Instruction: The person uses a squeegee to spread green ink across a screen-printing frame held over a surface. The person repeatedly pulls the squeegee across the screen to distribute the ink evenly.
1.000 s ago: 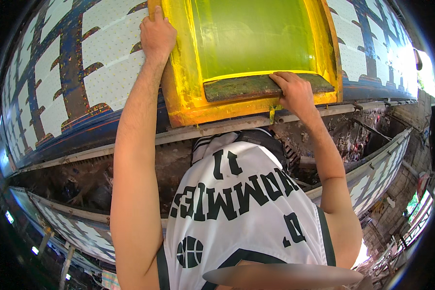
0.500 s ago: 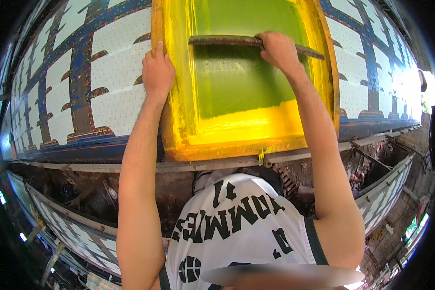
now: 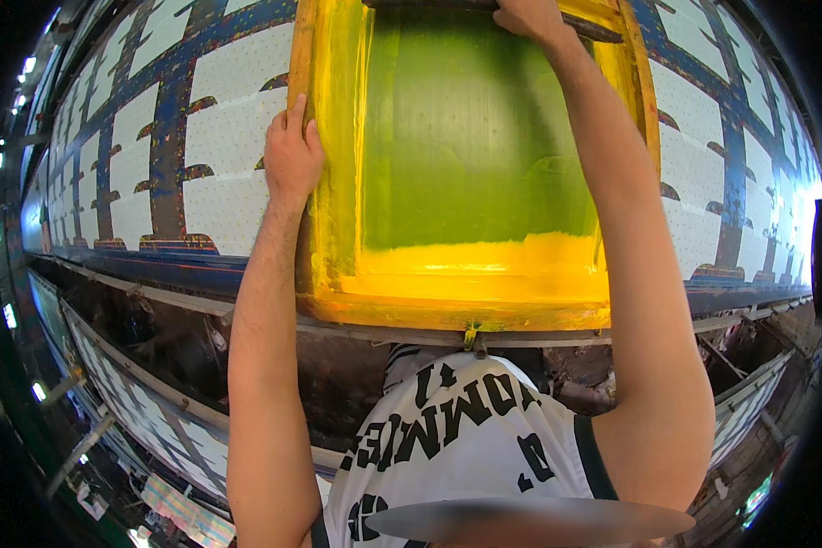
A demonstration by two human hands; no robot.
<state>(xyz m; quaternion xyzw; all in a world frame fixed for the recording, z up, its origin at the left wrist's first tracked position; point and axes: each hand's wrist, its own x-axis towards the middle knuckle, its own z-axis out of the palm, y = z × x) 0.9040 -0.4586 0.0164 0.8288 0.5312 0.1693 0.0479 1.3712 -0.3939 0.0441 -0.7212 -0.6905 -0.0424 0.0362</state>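
Note:
A screen printing frame with wooden edges and a green mesh smeared with yellow ink lies in front of me. My left hand grips its left edge, thumb on the inner side. My right hand is closed around a long dark squeegee at the far end of the mesh. The upper view edge cuts off part of that hand and the blade. A thick band of yellow ink lies along the near end of the mesh.
The frame rests on a long dark printing table bearing rows of white, dotted fabric pieces. A rail runs along its near edge. Behind me, another table carries similar pieces, and a checked cloth hangs at lower left.
My right hand has pushed the squeegee farther away, up to the far end of the mesh. My left hand keeps its hold on the frame's edge. The whole view has shifted slightly.

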